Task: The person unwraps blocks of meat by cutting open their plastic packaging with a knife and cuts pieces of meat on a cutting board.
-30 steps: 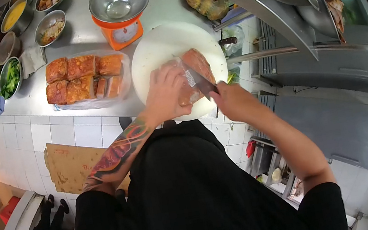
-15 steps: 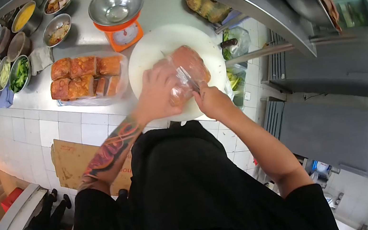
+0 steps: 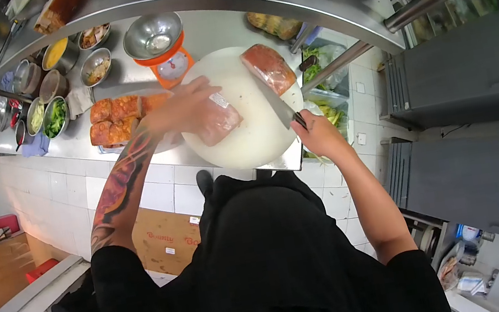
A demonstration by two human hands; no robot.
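While gripping a knife in the right hand, held its blade beside the right piece of meat.
Had the left hand open and blurred over the edge of the left piece of meat, could not tell whether touching; saw both apart on a round white board.

A commercial-style kitchen: steel counter, orange scale, bowls of food, a knife (tiled floor, too).
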